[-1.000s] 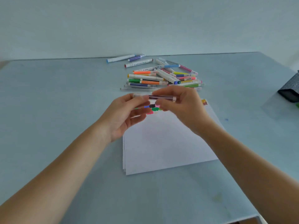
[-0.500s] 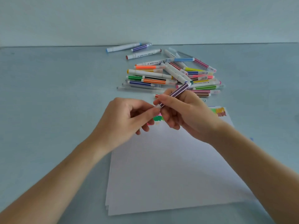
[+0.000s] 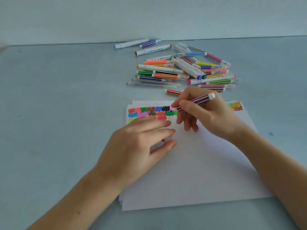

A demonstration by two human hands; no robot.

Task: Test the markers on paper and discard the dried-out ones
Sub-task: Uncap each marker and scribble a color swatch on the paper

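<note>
On the upper part of the paper stack (image 3: 191,163), your right hand (image 3: 204,117) pinches the purple striped marker (image 3: 197,100) between thumb and fingers. Its long axis is tilted: the tip points to about 8 o'clock and meets the sheet beside the colour swatches (image 3: 149,112), while the white back end rises toward 2 o'clock. Your left hand (image 3: 139,146) lies on the paper at 7 o'clock from the tip, fingers mostly straight; a small pale piece, maybe the cap (image 3: 162,143), sits under them, but you cannot tell if it is gripped. At 12 o'clock from the paper the pile of markers (image 3: 182,70) spreads over the table (image 3: 58,105), and a red striped marker (image 3: 172,92) lies just beside your right fingers. Three markers lie apart near the far table edge. Toward 9 o'clock and 3 o'clock the table gives open room.
</note>
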